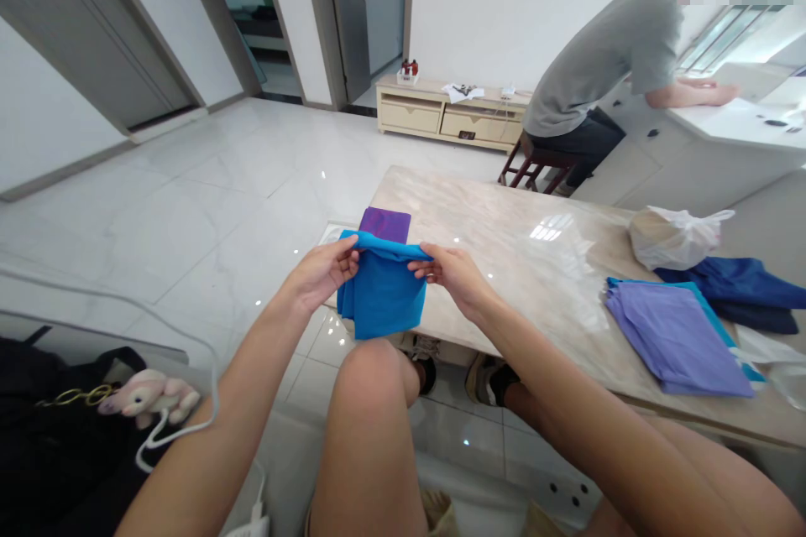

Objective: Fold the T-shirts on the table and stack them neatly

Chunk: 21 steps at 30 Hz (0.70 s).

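A bright blue cloth [387, 298] hangs between my two hands, folded over along its top edge. My left hand [327, 268] pinches the upper left corner, thumb on top and fingers curled beneath. The upper right corner is gripped the same way by my right hand [450, 273]. The cloth's lower part hangs down in layers above my knee, in front of the table's edge. Just behind it, a folded purple cloth [389, 224] lies at the left end of the marble-look table [491, 226].
On the table's right lie a folded lavender cloth [683, 340], a dark blue cloth [743, 289] and a white plastic bag [680, 237]. A plush toy [151, 398] and a white cable [217, 369] are at my left. Beyond the table, a person [604, 59] sits on a stool at a white counter.
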Motion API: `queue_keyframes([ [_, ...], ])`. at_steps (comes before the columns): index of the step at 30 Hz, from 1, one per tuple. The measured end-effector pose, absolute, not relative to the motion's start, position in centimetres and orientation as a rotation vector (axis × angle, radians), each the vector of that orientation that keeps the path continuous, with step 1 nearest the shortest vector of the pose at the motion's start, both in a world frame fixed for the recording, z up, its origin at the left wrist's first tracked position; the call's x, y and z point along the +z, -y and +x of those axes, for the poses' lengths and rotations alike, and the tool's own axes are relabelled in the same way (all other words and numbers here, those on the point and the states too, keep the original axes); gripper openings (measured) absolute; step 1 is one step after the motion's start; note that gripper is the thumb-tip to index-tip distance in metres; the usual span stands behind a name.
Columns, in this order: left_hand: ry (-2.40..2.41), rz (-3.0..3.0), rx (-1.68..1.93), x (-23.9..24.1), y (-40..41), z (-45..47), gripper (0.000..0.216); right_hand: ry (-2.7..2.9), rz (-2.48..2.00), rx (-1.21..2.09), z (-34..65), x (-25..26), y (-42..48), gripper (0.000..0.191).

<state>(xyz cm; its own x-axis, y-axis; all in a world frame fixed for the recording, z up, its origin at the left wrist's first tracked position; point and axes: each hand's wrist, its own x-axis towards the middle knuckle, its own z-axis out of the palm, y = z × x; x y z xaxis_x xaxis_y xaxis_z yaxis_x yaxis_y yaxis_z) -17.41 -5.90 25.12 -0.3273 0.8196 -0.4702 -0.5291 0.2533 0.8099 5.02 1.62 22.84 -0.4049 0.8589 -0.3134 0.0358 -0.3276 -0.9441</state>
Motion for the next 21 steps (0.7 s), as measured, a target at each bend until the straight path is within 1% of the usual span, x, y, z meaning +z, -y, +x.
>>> queue_keyframes([
  [4, -1.250, 0.435, 1.579, 26.8, 0.6, -20.4, 0.013, 1.414, -1.044, 1.637, 1.6, 24.1, -7.2, 0.032],
  [7, -1.241, 0.536, 1.701, 26.1, -2.4, -22.4, 0.014, 1.474, -0.996, 1.520, -0.7, 23.8, -10.4, 0.034],
  [10, -1.333, 0.484, 1.703, 22.4, -4.0, -23.4, 0.014, 1.521, -1.087, 1.474, -2.2, 20.4, -11.7, 0.033],
  [12, -1.443, 0.378, 1.602, 18.8, -4.3, -23.3, 0.013, 1.532, -1.226, 1.501, -2.8, 16.6, -11.6, 0.033],
  [15, -1.591, 0.250, 1.407, 13.1, -3.8, -22.7, 0.019, 1.544, -1.513, 1.577, -2.8, 10.3, -10.9, 0.032],
  [17, -1.639, 0.223, 1.340, 10.2, -3.2, -22.5, 0.021, 1.559, -1.644, 1.626, -2.5, 7.2, -10.4, 0.032],
  [19, -1.666, 0.215, 1.304, 8.3, -2.8, -22.5, 0.018, 1.559, -1.678, 1.669, -2.1, 5.4, -10.1, 0.032],
  [21, -1.693, 0.235, 1.286, 7.5, -2.4, -22.9, 0.015, 1.546, -1.663, 1.702, -1.9, 4.8, -10.1, 0.032],
])
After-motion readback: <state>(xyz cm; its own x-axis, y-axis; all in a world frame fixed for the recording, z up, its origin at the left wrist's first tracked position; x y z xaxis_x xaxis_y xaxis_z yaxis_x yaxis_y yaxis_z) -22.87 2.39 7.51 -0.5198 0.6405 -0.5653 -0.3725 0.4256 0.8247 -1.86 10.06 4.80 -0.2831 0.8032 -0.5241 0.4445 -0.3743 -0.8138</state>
